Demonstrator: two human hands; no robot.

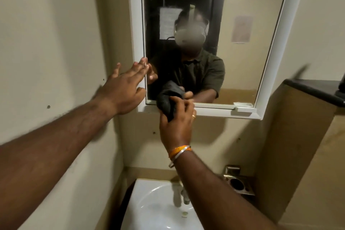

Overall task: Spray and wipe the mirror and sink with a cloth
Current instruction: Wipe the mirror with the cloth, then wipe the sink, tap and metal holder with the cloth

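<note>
Right hand (175,117), dark cloth (167,102), mirror (242,73)

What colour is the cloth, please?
Dark grey, nearly black; the head view shows the cloth in the right hand.

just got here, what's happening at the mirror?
A person is cleaning the white-framed mirror over the sink. The right hand has its grip closed on a dark cloth, pressed at the mirror's bottom edge near the left corner. The left hand is open, fingers spread against the frame's left side, seemingly bracing it. No spray bottle is in view. The sink below is untouched right now.
</note>
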